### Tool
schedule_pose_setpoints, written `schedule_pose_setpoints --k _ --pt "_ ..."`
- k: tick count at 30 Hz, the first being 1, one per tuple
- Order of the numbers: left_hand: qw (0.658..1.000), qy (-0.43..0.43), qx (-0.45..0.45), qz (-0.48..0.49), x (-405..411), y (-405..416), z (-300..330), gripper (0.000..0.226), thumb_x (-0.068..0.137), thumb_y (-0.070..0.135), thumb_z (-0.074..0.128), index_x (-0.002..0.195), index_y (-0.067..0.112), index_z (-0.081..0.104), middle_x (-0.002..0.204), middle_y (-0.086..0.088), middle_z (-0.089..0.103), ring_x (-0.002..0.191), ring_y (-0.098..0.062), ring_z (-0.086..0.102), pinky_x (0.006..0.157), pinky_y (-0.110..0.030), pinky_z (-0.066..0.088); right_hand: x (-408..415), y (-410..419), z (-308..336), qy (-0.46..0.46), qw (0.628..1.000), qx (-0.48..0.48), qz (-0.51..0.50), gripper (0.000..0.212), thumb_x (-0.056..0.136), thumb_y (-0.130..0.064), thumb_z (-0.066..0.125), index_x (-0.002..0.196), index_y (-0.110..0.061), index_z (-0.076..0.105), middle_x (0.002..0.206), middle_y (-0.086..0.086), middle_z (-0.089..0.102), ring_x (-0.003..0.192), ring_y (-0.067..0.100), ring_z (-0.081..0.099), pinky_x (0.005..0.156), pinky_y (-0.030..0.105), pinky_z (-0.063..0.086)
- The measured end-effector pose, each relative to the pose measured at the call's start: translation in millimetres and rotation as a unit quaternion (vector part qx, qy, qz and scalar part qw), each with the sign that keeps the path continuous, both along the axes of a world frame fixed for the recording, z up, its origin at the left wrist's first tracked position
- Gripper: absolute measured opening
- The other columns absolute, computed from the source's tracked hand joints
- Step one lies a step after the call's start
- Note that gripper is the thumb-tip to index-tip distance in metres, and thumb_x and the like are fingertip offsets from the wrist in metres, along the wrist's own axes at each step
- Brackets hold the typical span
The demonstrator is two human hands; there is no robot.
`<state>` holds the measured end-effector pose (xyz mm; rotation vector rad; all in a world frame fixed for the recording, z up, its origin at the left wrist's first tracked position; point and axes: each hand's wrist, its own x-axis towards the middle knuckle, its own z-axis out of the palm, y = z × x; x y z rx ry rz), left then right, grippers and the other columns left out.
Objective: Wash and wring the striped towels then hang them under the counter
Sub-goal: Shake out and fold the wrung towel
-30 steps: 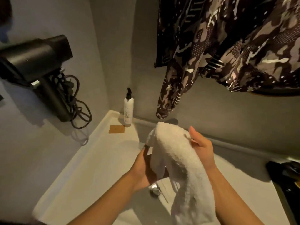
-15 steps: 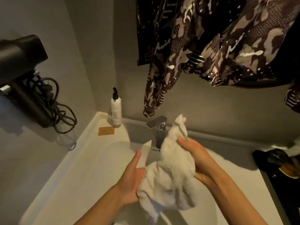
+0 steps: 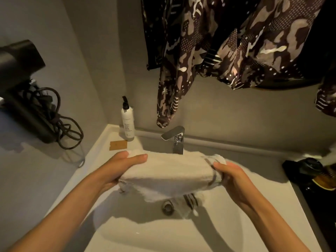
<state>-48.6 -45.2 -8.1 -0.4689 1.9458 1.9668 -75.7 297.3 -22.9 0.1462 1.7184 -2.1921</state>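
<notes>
A white towel with dark stripes (image 3: 169, 171) is stretched sideways as a thick roll above the white sink basin (image 3: 227, 224), in front of the chrome tap (image 3: 175, 139). My left hand (image 3: 120, 168) grips its left end and my right hand (image 3: 231, 177) grips its right end, near a dark stripe. A loose striped corner hangs down toward the drain (image 3: 167, 206).
A white pump bottle (image 3: 127, 120) and a small brown card (image 3: 118, 145) sit at the back left of the counter. A black hair dryer (image 3: 23, 91) with coiled cord hangs on the left wall. Patterned dark cloth (image 3: 227, 48) hangs above. Dark items (image 3: 312, 175) lie at the right.
The towel went from a bunched, upright bundle to a roll held level between both hands. My hands moved apart to its two ends, and the tap came into view.
</notes>
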Motion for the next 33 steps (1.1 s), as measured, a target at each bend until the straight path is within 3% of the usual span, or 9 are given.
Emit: schedule_pose_setpoints --k 3,5,8,13,17,21,24,28,33 --pt "0.996 -0.003 -0.049 -0.08 -12 -15 18 0.053 0.07 0.033 0.091 0.113 0.007 0.074 0.109 -0.014 0.077 0.091 -0.024 0.073 0.078 -0.034 0.054 -6 12 3 -0.044 0.984 -0.171 -0.015 0.02 0.07 -0.029 0.086 0.073 -0.013 0.074 0.086 0.01 0.071 0.087 0.027 0.067 0.096 0.042 0.049" --pt "0.997 0.004 -0.027 -0.069 -19 -19 26 0.051 0.067 0.027 0.092 0.11 0.005 0.075 0.105 -0.017 0.075 0.089 -0.025 0.069 0.074 -0.034 0.054 -11 16 5 -0.09 0.98 -0.175 -0.037 0.019 0.082 -0.029 0.077 0.081 -0.012 0.07 0.088 0.012 0.067 0.089 0.028 0.065 0.097 0.046 0.047" --pt "0.997 0.032 0.069 -0.006 -28 -25 30 0.043 0.072 0.014 0.086 0.111 0.002 0.073 0.106 -0.02 0.075 0.092 -0.026 0.072 0.071 -0.031 0.06 -19 18 14 -0.076 0.992 -0.076 -0.058 0.016 0.09 -0.02 0.069 0.096 -0.006 0.073 0.098 0.013 0.073 0.087 0.025 0.072 0.082 0.04 0.055" --pt "0.994 0.052 0.049 0.084 -32 -39 33 0.03 0.069 0.015 0.081 0.096 0.002 0.075 0.092 -0.014 0.077 0.074 -0.017 0.074 0.064 -0.028 0.06 -24 36 41 -0.072 0.983 -0.163 -0.039 0.028 0.088 0.0 0.055 0.074 -0.007 0.078 0.066 0.005 0.074 0.058 0.013 0.073 0.051 0.023 0.058" --pt "0.994 0.095 0.004 0.055 -36 -46 47 0.033 0.071 0.021 0.08 0.1 0.006 0.08 0.101 -0.012 0.077 0.079 -0.014 0.071 0.069 -0.026 0.057 -34 51 51 0.052 0.993 -0.045 -0.096 0.02 0.088 -0.004 0.064 0.104 -0.001 0.076 0.1 0.017 0.078 0.088 0.026 0.075 0.072 0.033 0.063" --pt "0.978 0.139 -0.152 0.04 -43 -41 69 0.013 0.087 0.034 0.075 0.094 0.026 0.082 0.091 0.009 0.078 0.087 -0.013 0.063 0.078 -0.028 0.047 -39 56 69 0.051 0.994 0.048 -0.078 0.016 0.078 -0.022 0.082 0.079 -0.006 0.079 0.083 0.013 0.07 0.071 0.023 0.066 0.067 0.032 0.056" --pt "0.976 0.177 -0.119 0.051 -48 -24 78 0.02 0.101 0.034 0.057 0.109 0.021 0.071 0.107 -0.008 0.072 0.102 -0.024 0.067 0.095 -0.046 0.055 -37 58 79 0.06 0.997 0.021 -0.032 0.029 0.061 -0.034 0.091 0.066 -0.016 0.069 0.068 0.004 0.061 0.061 0.017 0.061 0.065 0.031 0.055" --pt "0.966 0.181 -0.176 0.05 -54 -13 74 0.02 0.105 0.036 0.051 0.117 0.024 0.06 0.114 -0.009 0.069 0.099 -0.029 0.072 0.079 -0.045 0.064 -29 68 82 0.039 0.996 -0.081 -0.028 0.03 0.067 -0.027 0.088 0.071 -0.023 0.059 0.074 0.0 0.059 0.068 0.016 0.059 0.063 0.028 0.058" --pt "0.952 0.116 -0.282 0.0 -64 -21 76 0.056 0.083 0.043 0.08 0.126 0.031 0.046 0.109 -0.014 0.071 0.082 -0.019 0.067 0.069 -0.033 0.054 -18 67 73 0.215 0.96 0.132 -0.126 0.021 0.066 -0.018 0.084 0.068 -0.009 0.065 0.078 0.006 0.067 0.075 0.017 0.063 0.069 0.02 0.055"
